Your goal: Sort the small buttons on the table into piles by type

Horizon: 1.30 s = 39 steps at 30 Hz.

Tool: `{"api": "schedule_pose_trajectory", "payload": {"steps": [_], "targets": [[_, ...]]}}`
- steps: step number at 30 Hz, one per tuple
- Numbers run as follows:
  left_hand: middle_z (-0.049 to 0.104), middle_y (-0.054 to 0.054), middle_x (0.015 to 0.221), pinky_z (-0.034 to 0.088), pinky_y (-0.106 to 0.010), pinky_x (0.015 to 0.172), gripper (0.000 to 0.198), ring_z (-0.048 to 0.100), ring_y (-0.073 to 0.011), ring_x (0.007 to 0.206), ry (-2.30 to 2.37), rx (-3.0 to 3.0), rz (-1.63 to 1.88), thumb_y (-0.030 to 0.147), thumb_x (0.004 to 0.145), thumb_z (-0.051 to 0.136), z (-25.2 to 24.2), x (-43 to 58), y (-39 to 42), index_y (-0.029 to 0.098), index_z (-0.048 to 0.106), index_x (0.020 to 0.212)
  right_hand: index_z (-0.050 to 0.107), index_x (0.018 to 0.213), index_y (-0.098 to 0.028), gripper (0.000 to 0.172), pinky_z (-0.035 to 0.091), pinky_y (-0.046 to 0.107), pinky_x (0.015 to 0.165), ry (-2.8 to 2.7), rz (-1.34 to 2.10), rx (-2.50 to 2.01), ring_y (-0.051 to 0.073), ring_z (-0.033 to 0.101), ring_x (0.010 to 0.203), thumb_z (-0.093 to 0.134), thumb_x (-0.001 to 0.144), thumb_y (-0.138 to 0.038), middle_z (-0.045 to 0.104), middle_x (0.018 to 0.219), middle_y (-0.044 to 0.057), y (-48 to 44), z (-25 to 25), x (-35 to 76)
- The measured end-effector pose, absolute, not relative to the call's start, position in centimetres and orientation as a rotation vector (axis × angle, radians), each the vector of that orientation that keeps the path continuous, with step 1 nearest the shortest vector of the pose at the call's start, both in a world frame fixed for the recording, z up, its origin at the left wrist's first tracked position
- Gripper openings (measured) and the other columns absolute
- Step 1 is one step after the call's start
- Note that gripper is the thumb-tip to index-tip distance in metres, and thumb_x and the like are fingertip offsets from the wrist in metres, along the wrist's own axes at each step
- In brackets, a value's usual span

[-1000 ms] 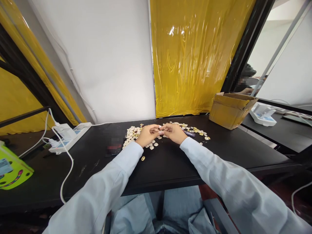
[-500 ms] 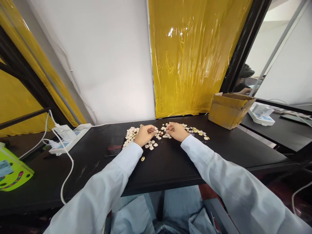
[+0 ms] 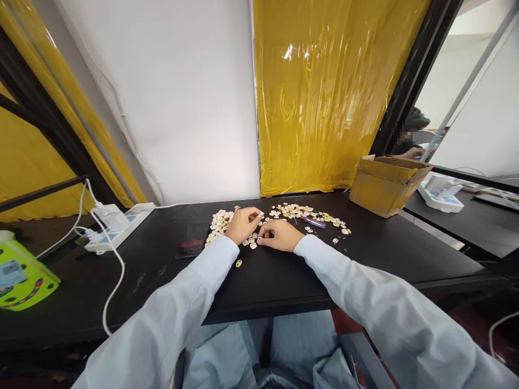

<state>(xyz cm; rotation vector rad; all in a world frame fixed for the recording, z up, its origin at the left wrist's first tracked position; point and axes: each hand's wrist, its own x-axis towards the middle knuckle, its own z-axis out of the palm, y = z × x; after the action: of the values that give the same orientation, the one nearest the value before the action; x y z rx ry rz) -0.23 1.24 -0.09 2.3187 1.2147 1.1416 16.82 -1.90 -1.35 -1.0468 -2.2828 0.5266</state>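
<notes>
Fingers (image 3: 264, 236) of right hand (image 3: 280, 236) touching pale pieces (image 3: 219, 222), left hand (image 3: 242, 225) just beside

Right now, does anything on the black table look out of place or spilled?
One small cream piece lies alone beside the left sleeve, apart from the loose pile. A pen lies among the scattered pieces beyond the right hand.

tabletop (image 3: 365, 259): black, smooth, matt | curtain (image 3: 324, 97): yellow plastic, shiny, wrinkly | box (image 3: 385, 183): brown cardboard, rough | sleeves (image 3: 182, 308): pale blue cloth, soft | buttons (image 3: 219, 222): cream, smooth
</notes>
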Motion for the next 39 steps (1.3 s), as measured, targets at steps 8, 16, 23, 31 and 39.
{"api": "schedule_pose_trajectory", "payload": {"steps": [8, 16, 23, 31, 39], "targets": [[0.072, -0.007, 0.084, 0.052, -0.030, 0.073, 0.017, 0.067, -0.0188, 0.077, 1.070, 2.156, 1.140, 0.027, 0.080, 0.058, -0.2, 0.2, 1.1, 0.014, 0.067, 0.087, 0.069, 0.085, -0.015, 0.012, 0.049, 0.027, 0.067, -1.947, 0.644, -0.998, 0.015, 0.062, 0.068, 0.058, 0.081, -0.017, 0.069, 0.077, 0.005, -0.7, -1.0, 17.9], [0.071, -0.008, 0.086, 0.054, -0.034, 0.078, 0.035, 0.069, -0.0198, 0.079, 0.941, 1.929, 1.093, 0.028, 0.075, 0.068, -0.7, 0.6, 1.1, 0.013, 0.059, 0.105, 0.058, 0.108, -0.016, 0.028, 0.048, 0.028, 0.064, -1.894, 0.666, -0.997, 0.014, 0.059, 0.064, 0.056, 0.080, -0.015, 0.062, 0.072, 0.001, -0.2, -1.0, 18.7], [0.069, -0.006, 0.080, 0.054, -0.032, 0.075, 0.021, 0.067, -0.0175, 0.075, 0.874, 1.930, 1.098, 0.023, 0.073, 0.068, -0.7, 1.1, 0.9, 0.013, 0.062, 0.091, 0.041, 0.090, -0.022, 0.026, 0.041, 0.025, 0.057, -1.882, 0.801, -0.921, 0.012, 0.055, 0.057, 0.062, 0.076, -0.027, 0.054, 0.062, -0.006, -0.2, -1.2, 18.6], [0.069, -0.007, 0.080, 0.053, -0.032, 0.075, 0.011, 0.066, -0.0172, 0.075, 1.029, 1.808, 1.288, 0.017, 0.071, 0.065, -1.0, 1.6, 1.5, 0.013, 0.064, 0.081, 0.036, 0.083, -0.022, 0.022, 0.040, 0.025, 0.057, -1.844, 0.726, -0.970, 0.011, 0.050, 0.057, 0.054, 0.071, -0.018, 0.047, 0.065, -0.007, 0.6, -2.0, 18.8], [0.072, -0.006, 0.080, 0.053, -0.032, 0.073, 0.011, 0.067, -0.0184, 0.074, 1.145, 2.071, 1.159, 0.021, 0.072, 0.066, -1.1, 0.2, 1.9, 0.015, 0.066, 0.081, 0.048, 0.071, -0.019, 0.012, 0.041, 0.025, 0.059, -1.815, 0.574, -1.336, 0.013, 0.054, 0.057, 0.057, 0.069, -0.012, 0.055, 0.059, -0.003, 1.1, -1.7, 20.1]]}}
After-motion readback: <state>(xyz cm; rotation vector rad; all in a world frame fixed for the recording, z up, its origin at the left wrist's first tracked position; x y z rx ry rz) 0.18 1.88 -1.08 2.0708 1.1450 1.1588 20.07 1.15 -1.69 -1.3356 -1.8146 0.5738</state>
